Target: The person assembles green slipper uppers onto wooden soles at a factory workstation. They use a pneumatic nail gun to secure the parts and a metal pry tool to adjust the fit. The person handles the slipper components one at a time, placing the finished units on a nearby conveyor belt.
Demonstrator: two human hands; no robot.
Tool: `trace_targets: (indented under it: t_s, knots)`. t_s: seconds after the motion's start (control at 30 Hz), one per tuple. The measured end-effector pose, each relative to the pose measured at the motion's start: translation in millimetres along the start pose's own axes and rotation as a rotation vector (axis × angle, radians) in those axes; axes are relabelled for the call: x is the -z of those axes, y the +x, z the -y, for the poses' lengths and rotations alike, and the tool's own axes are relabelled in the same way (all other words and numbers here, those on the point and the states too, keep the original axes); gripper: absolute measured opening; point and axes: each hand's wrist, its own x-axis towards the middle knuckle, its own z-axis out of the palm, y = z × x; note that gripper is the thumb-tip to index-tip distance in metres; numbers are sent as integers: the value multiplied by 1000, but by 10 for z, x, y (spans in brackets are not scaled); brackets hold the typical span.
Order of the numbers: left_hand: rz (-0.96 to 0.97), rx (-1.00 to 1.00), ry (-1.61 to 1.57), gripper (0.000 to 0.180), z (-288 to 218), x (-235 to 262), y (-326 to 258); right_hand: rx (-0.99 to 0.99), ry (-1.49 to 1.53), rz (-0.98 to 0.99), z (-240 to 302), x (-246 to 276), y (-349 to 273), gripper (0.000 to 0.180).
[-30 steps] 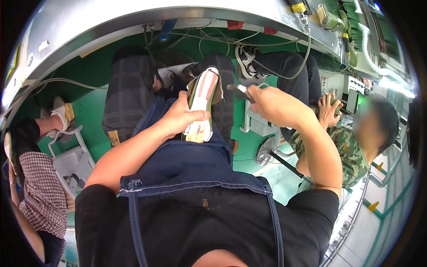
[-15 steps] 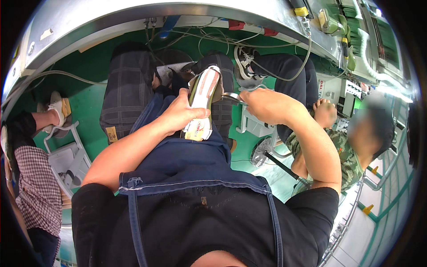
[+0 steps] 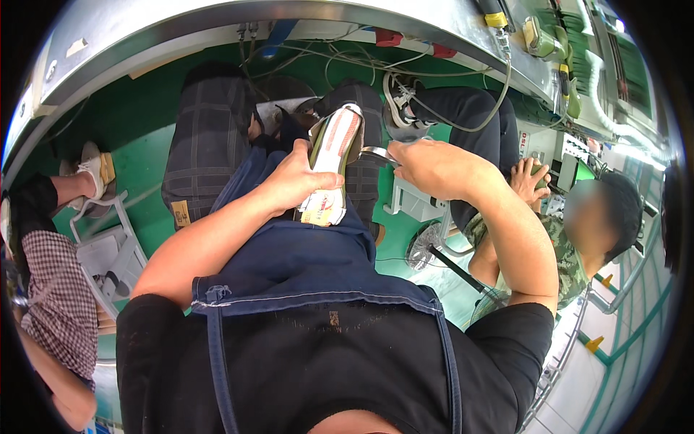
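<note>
1. I see my left hand (image 3: 300,181) with fingers clamped round a shoe (image 3: 331,165), gripping its side near the middle.
2. My right hand (image 3: 426,166) is closed on a small metal tool (image 3: 377,152), whose tip sits just beside the shoe's upper edge.
3. The shoe is held sole-up over my lap, above the dark blue apron (image 3: 303,253): a pale sole with a reddish patterned panel, greenish rim, and a white label at its near end.
4. Beyond it, a green floor (image 3: 137,130); at right, a seated person in camouflage (image 3: 560,253).
</note>
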Motion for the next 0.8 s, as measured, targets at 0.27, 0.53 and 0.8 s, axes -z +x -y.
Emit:
trace_targets:
  t_s: [0.27,0.53,0.8]
  knots:
    - [-44,-30,51,79,-5,7,-13,84,-46,-17,53,85,35,24]
    - [-59,-36,79,83,-47,20,-52,131,-49,-22,57,78,99,24]
    - [-62,-22,101,84,-92,23,-60,179,-97,-14,69,123,132,24]
